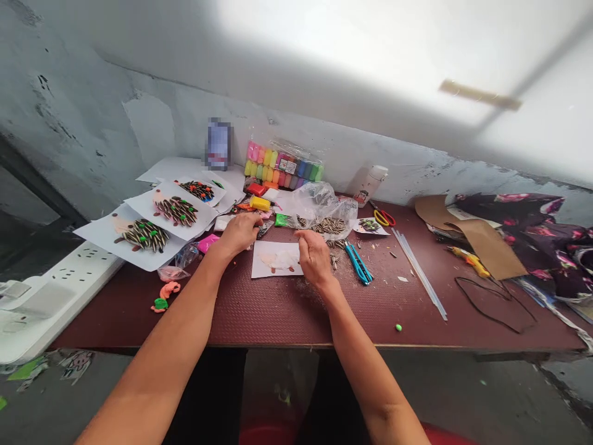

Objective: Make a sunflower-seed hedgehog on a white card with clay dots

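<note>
A white paper card (259,267) lies on the table in front of me, with a flat pale clay shape (274,258) and small brown bits along its lower edge. Over the card's right side is my right hand (315,254), its fingers curled together; anything in them is hidden. My left hand (238,235) is closed beyond the card's upper left corner, next to clay packets and a yellow clay block (259,203); its fingertips are too small to read. Striped sunflower seeds (330,226) spill from a clear plastic bag (319,201) just past my right hand.
Hedgehog pictures (178,211) made of seeds and clay lie on papers at left, beside a white power strip (88,278). A blue utility knife (358,262), scissors (384,217), glue sticks (421,275) and a glue gun (473,262) lie rightward. A white bottle (370,185) stands behind.
</note>
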`<state>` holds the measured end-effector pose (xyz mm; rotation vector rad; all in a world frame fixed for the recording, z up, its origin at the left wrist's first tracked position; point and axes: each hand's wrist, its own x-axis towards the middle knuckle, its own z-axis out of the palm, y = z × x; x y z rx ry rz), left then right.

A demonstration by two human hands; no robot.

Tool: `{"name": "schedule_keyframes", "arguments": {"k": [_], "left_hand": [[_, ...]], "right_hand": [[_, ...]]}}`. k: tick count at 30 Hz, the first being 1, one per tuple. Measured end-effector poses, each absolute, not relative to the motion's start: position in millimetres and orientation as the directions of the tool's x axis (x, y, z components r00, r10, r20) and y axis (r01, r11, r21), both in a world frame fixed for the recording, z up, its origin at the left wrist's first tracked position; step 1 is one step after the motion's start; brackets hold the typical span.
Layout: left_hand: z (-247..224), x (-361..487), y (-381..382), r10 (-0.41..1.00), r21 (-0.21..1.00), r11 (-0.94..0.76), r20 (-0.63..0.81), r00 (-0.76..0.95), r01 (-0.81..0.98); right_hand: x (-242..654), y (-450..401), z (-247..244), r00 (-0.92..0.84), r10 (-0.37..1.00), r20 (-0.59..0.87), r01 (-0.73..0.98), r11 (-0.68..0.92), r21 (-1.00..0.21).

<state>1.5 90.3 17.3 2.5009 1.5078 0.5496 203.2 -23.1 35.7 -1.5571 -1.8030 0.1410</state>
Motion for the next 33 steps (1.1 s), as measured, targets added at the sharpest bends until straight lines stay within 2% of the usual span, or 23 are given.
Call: {"name": "schedule_keyframes", "arguments": {"k": [2, 5, 11, 12, 17, 21, 23, 27, 33], "left_hand": [[17, 2, 89, 0.872, 0.316, -0.488, 0.205, 0.444, 0.814], [17, 4, 88, 0.862, 0.309, -0.506, 0.204, 0.464, 0.805], [15, 0, 91, 0.84, 0.398, -0.539, 0.185, 0.511, 0.742], [14, -1, 92, 0.838, 0.409, -0.541, 0.182, 0.515, 0.735], [12, -2, 94, 0.852, 0.495, -0.516, 0.215, 0.477, 0.699], [18, -1, 95, 0.898, 0.655, -0.439, 0.288, 0.334, 0.615], [22, -4, 96, 0.906, 0.686, -0.419, 0.361, 0.222, 0.595], [25, -13, 97, 0.884, 0.631, -0.39, 0.46, 0.081, 0.671], [19, -17, 96, 0.899, 0.476, -0.362, 0.405, 0.165, 0.801]], "right_hand": [[208, -14, 47, 0.063, 0.905, 0.42, 0.787, 0.214, -0.579], [211, 5, 67, 0.033, 0.926, 0.377, 0.768, 0.218, -0.602], [186, 28, 64, 0.062, 0.886, 0.459, 0.683, 0.298, -0.667], [183, 26, 58, 0.065, 0.881, 0.468, 0.688, 0.301, -0.661], [180, 14, 36, -0.072, 0.875, 0.478, 0.825, 0.322, -0.464], [182, 13, 32, -0.077, 0.881, 0.467, 0.872, 0.286, -0.397], [181, 14, 32, -0.088, 0.874, 0.477, 0.866, 0.304, -0.396], [180, 14, 31, -0.109, 0.865, 0.49, 0.86, 0.33, -0.39], [185, 15, 31, -0.088, 0.873, 0.48, 0.844, 0.321, -0.43]]}}
